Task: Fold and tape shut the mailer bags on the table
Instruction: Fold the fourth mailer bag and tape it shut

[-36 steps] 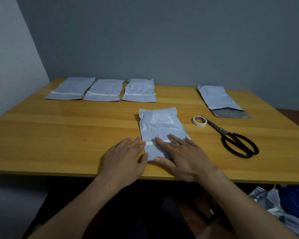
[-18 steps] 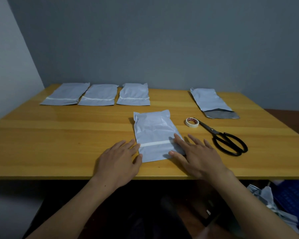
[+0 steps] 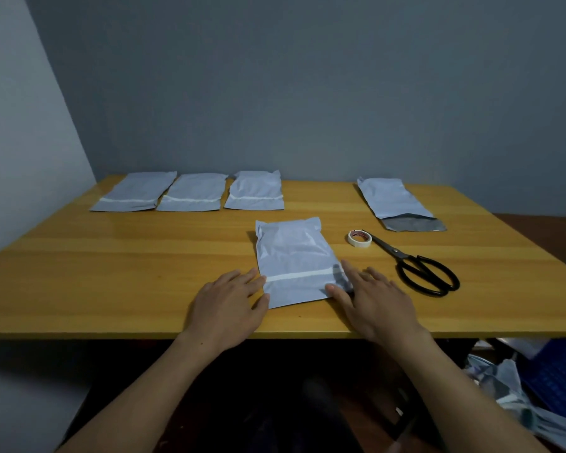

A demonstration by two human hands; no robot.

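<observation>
— Spotted any change over the last second?
— Yes. Swept outward off the tape strip [image 3: 298,275] with the right hand [image 3: 370,299]: spread over the strip a second ago, now flat at the right edge of the mailer bag [image 3: 291,253], thumb and forefinger just touching it. Fingers straight, nothing held.
— And for the left hand [image 3: 229,299]?
— Barely moved. Flat on the table [image 3: 111,273], fingertips against the bag's left edge, gripping nothing either.
— So lying between the two palms, taped?
— Looks so: folded, strip bare from edge to edge, seemingly smoothed down. Probably finished with this one.
— Left to do?
— Judging by the layout, shift it up to the row of taped bags [image 3: 190,192], far ahead of the left hand, then fetch the open bag [image 3: 389,197], far ahead and right of the right hand. Helped by tape roll [image 3: 359,238] and scissors [image 3: 419,269] just beyond the right fingertips, within easy reach.
</observation>
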